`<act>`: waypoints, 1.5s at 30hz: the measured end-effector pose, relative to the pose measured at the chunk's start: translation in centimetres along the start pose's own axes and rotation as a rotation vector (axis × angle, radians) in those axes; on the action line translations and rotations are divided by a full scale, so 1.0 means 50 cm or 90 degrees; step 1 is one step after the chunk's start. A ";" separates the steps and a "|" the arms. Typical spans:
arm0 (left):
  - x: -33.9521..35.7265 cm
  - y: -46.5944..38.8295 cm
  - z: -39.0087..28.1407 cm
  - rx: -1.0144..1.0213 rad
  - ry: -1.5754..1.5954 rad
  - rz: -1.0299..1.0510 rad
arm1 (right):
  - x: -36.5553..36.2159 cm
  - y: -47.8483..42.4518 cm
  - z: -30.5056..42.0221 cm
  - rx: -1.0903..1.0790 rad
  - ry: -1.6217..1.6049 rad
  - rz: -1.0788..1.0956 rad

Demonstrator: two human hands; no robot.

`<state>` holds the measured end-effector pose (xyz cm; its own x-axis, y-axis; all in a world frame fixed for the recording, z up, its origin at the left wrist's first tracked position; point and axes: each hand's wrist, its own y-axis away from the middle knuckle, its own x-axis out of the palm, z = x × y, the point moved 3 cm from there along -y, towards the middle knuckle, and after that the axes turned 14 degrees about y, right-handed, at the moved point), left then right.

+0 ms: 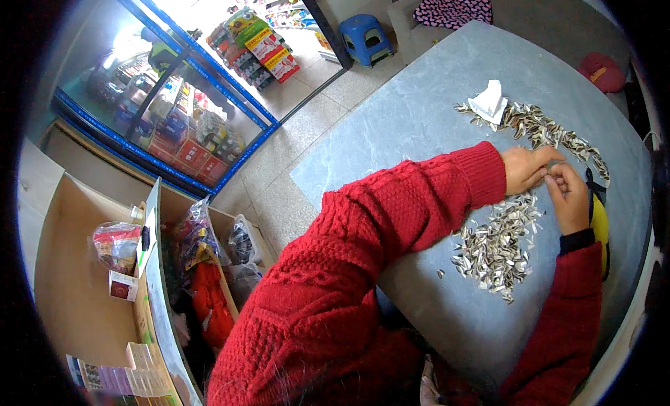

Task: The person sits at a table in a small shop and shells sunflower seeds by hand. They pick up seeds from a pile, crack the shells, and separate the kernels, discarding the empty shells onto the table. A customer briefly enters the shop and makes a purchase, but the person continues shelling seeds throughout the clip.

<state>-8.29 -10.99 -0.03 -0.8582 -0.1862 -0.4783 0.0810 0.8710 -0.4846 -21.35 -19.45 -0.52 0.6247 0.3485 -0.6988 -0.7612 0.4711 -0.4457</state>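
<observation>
My left hand [525, 170] and my right hand [569, 197] meet over a grey stone-look tabletop [366, 126], fingertips bent together. Anything pinched between them is too small and covered to make out. Below the hands lies a loose heap of striped sunflower seeds or shells [494, 257], with many pale pieces in it. Beyond them, a second, browner band of sunflower seeds or shells [547, 128] curves along the table. On its far end rests a crumpled white tissue [489, 101]. A yellow and black object [599, 228] sits beside my right wrist, partly hidden.
A blue plastic stool [365, 39] stands past the table, near a blue-framed glass door [199, 65] to a shop. Stacked cartons [267, 52] are inside. Left of me is an open wooden cabinet [78, 280] with a bagged packet [118, 249] and small boxes [123, 285].
</observation>
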 end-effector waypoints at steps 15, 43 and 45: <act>-0.014 -0.013 0.036 0.132 0.081 0.064 | -0.011 0.004 -0.030 0.102 -0.271 0.174; -0.009 0.003 0.029 -0.063 0.247 0.070 | -0.002 0.008 -0.035 0.098 -0.233 0.173; -0.016 -0.005 0.027 0.007 0.131 0.087 | 0.001 0.008 -0.031 0.104 -0.262 0.190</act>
<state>-6.95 -11.67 -0.50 -0.9242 0.0307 -0.3807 0.2082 0.8762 -0.4348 -21.89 -20.51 -1.60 0.4268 0.7605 -0.4895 -0.8998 0.4113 -0.1456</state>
